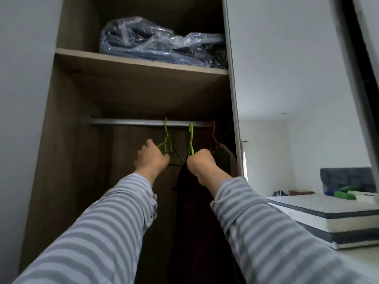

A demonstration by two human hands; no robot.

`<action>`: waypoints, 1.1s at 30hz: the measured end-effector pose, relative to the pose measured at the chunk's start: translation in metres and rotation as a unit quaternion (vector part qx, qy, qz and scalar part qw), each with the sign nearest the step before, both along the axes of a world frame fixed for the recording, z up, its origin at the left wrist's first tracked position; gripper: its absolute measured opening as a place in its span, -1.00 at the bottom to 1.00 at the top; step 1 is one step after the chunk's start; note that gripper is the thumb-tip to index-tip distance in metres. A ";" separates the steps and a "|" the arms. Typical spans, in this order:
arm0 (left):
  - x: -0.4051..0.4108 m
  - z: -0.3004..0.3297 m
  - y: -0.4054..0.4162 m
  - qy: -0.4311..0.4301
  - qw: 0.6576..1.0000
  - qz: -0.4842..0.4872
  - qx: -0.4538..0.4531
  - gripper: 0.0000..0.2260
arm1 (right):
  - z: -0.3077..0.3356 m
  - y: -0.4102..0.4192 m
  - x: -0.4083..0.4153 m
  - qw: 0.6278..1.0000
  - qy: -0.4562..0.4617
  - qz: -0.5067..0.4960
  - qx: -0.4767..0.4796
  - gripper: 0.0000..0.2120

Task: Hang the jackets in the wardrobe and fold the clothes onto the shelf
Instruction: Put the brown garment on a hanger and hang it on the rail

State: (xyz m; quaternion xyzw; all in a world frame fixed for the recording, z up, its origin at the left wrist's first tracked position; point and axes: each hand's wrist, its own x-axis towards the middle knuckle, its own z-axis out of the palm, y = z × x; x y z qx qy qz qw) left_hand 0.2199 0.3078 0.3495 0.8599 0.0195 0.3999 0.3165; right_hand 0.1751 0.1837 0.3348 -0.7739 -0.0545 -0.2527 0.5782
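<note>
The left hand [151, 158] gripped the shoulder of a green hanger [166, 138] hooked over the wardrobe rail [127, 121]. Just right of it, the right hand [202, 165] was clenched round the neck of a second green hanger [191, 140] – its hook at the rail – carrying a dark jacket [196, 201]. Above, the shelf [141, 62] held a plastic-wrapped bundle [164, 42]; far right lay a mattress [328, 212]

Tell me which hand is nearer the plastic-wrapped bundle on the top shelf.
Left. The left hand is below the plastic-wrapped bundle, roughly under its left part; the right hand is lower and further right, gripping a green hanger.
</note>
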 end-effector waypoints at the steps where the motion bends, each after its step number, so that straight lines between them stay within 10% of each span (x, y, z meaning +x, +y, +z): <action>1: 0.005 0.003 -0.003 0.017 0.998 -0.036 -0.052 -0.37 | 0.004 0.001 0.008 1.000 -0.004 -0.003 -0.002 -0.67; 7: 0.032 0.012 -0.001 0.024 0.990 -0.075 -0.118 -0.69 | 0.033 0.016 0.053 1.000 -0.008 0.004 0.001 -0.66; 33: 0.027 0.029 0.085 -0.085 0.992 0.013 -0.089 -0.71 | 0.021 0.083 0.116 0.994 0.017 -0.007 -0.107 -0.44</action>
